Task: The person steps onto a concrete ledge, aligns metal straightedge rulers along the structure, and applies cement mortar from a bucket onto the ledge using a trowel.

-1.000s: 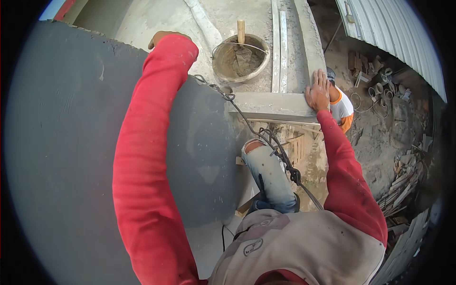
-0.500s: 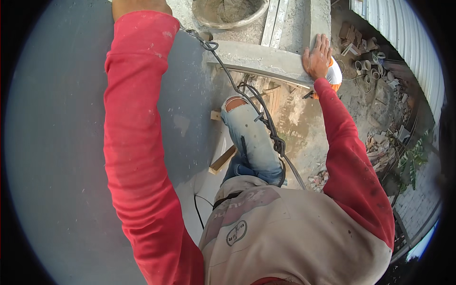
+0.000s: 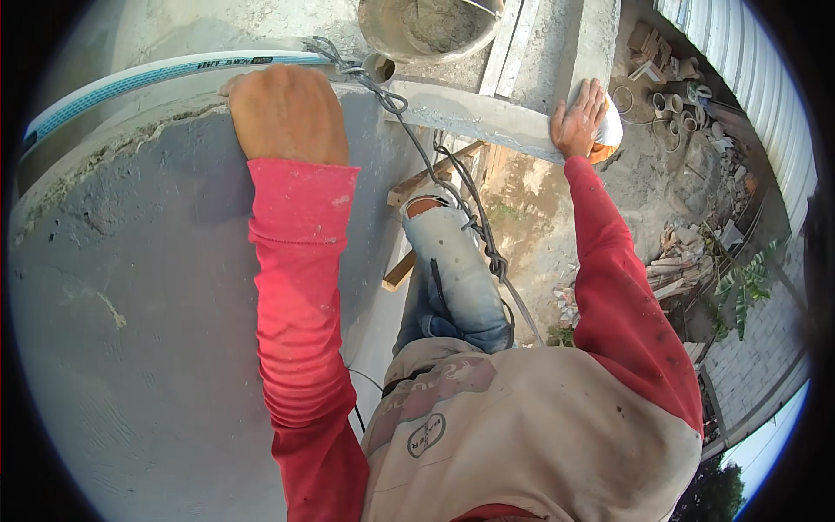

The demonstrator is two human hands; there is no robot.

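My left hand [image 3: 291,113] grips the rough top edge of a grey plastered wall [image 3: 183,261], its fingers curled over the far side and partly hidden. Just beyond its knuckles lies a long white-and-blue pipe-like strip [image 3: 174,74]. My right hand [image 3: 580,122] rests with fingers stretched on the corner of a concrete ledge [image 3: 487,117]. Close against that hand is a rounded white-and-orange object [image 3: 611,130], partly covered, whose kind I cannot make out. Between my hands a dark twisted cable [image 3: 461,187] runs from the wall top down past my bent knee.
A bucket [image 3: 370,26] of grey mortar stands beyond the ledge, beside two long pale bars [image 3: 511,43]. Wooden boards [image 3: 400,271] show below near my leg. Far down at the right are rubble [image 3: 683,261], pipes and a corrugated metal sheet [image 3: 748,78].
The view has shifted, bringing the wall top and the white-and-blue strip into sight. My left hand now appears fully, lower in the picture. My right hand stays at the ledge corner.
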